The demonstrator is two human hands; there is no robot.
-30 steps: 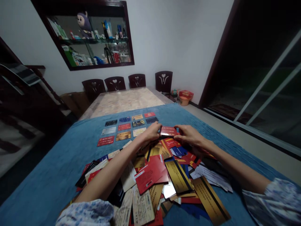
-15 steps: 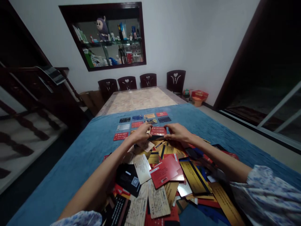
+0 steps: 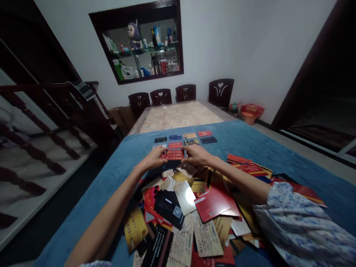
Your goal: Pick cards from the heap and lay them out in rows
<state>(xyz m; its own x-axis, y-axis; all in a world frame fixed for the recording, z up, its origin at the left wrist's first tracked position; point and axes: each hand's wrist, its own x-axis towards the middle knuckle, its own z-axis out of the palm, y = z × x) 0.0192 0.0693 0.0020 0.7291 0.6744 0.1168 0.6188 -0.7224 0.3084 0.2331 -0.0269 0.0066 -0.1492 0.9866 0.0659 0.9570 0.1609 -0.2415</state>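
Both my hands hold one red card [image 3: 174, 154] by its short ends, just above the blue cloth [image 3: 239, 142]. My left hand [image 3: 154, 158] pinches its left end and my right hand [image 3: 196, 155] its right end. Beyond the card lie neat rows of cards [image 3: 185, 138] in black, blue, gold and red. Under my forearms spreads a loose pile of cards [image 3: 194, 207], red, gold, black and white, overlapping one another.
The cloth covers the near part of a long table whose bare marble top [image 3: 178, 115] runs to several dark chairs [image 3: 185, 92]. A wall shelf [image 3: 144, 44] holds bottles and a plush toy. A stair railing [image 3: 41, 122] stands left; a red basin [image 3: 251, 111] sits on the floor.
The view has swung left. My hands, still holding the red card, have moved left and slightly forward toward the laid-out rows.
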